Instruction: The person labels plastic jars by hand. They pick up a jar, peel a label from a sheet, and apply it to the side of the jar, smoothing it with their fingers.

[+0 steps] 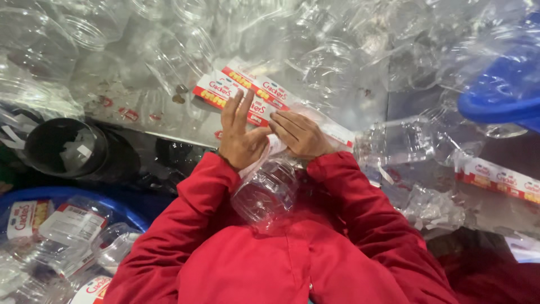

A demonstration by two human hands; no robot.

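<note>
The person wears a bright red long-sleeved top with a seam down the chest. Both sleeves end at the wrists, leaving the left hand and right hand bare, without gloves.

Jar mouth hidden behind hands; blue tub cut off right.

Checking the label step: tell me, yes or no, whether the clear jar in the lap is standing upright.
No: the clear jar lies tilted on its side against the red jacket, under both hands.
</note>
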